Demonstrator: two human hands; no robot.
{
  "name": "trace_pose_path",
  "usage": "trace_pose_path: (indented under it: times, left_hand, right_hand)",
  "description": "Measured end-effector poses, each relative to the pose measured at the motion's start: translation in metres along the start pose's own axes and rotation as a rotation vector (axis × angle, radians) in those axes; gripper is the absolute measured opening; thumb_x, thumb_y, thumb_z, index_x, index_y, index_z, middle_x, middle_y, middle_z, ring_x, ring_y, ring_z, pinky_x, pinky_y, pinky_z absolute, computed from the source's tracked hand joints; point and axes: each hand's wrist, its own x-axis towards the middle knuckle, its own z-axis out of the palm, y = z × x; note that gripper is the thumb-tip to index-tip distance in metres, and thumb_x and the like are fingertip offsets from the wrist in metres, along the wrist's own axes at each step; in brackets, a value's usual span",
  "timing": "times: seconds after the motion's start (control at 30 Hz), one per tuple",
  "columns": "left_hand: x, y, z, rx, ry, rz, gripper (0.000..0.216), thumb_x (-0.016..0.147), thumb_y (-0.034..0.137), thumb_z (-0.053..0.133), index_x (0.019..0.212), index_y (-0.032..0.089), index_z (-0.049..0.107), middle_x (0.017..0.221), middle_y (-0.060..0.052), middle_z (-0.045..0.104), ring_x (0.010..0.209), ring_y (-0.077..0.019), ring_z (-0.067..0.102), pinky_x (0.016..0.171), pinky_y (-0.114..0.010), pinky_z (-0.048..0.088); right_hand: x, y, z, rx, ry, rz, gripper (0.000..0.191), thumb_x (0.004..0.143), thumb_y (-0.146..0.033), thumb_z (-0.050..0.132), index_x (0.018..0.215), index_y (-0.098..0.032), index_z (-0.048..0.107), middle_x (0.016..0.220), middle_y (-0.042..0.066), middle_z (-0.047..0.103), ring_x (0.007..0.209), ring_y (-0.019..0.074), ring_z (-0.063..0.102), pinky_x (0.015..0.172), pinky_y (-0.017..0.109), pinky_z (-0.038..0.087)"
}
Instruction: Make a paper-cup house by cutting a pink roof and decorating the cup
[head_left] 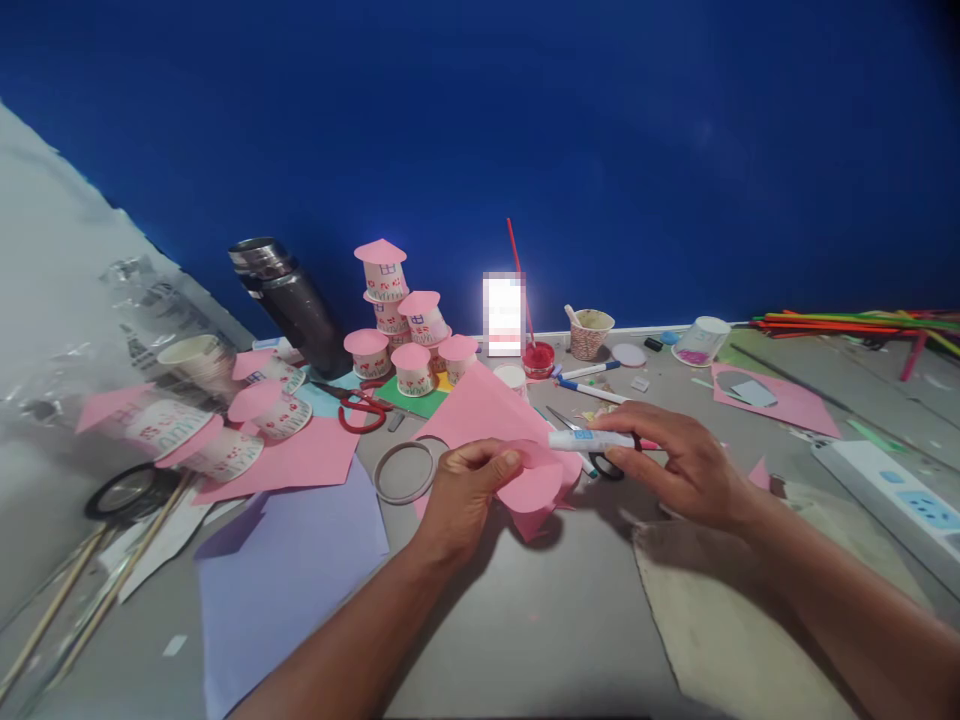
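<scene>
My left hand (466, 490) pinches a round pink paper cut-out (536, 487), curled into a cone shape, just above the grey table. My right hand (679, 462) holds a small white glue tube (589, 439), its tip pointing left toward the pink paper. A larger pink paper sheet (484, 405) lies right behind the cut-out. Black-handled scissors (600, 462) lie under the right hand's fingers.
A stack of paper-cup houses with pink roofs (401, 320) stands at the back, beside a dark flask (292, 300). More cup houses (225, 430), red scissors (360, 410), a tape ring (405, 472), lilac paper (289, 560), a red paint cup (538, 358), markers, colored sticks (862, 325) and a power strip (892, 495) surround the hands.
</scene>
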Motion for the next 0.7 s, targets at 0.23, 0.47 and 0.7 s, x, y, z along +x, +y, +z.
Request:
trace_pose_path:
  times: [0.23,0.47,0.7]
  left_hand:
    - [-0.0029,-0.0003,0.0019,0.122,-0.008,0.052,0.021,0.071,0.036,0.09,0.072,0.016,0.084,0.071,-0.005,0.072,0.066,-0.0144,0.049,0.062,-0.03,0.039]
    - [-0.0057,0.0013,0.0037,0.091,-0.028,0.035,0.024,0.065,0.037,0.095,0.07,0.016,0.084,0.067,-0.004,0.068,0.063,-0.0127,0.047,0.06,-0.028,0.038]
    - [-0.0069,0.003,0.0037,-0.094,-0.09,-0.07,0.039,0.052,0.045,0.103,0.065,0.016,0.081,0.068,-0.003,0.071,0.065,-0.0142,0.058,0.064,-0.029,0.045]
  right_hand:
    - [-0.0033,-0.0056,0.0047,-0.005,-0.018,-0.097,0.019,0.104,-0.028,0.059,0.115,-0.026,0.074,0.096,0.008,0.08,0.084,0.0234,0.074,0.074,0.035,0.056]
    - [-0.003,-0.0086,0.0046,0.067,-0.092,0.052,0.022,0.104,-0.034,0.057,0.11,-0.026,0.076,0.091,0.006,0.079,0.078,0.0218,0.073,0.07,0.033,0.056]
    - [-0.0042,-0.0061,0.0029,0.172,-0.106,0.246,0.031,0.104,-0.046,0.057,0.113,-0.027,0.08,0.087,0.004,0.078,0.07,0.0188,0.069,0.064,0.029,0.055]
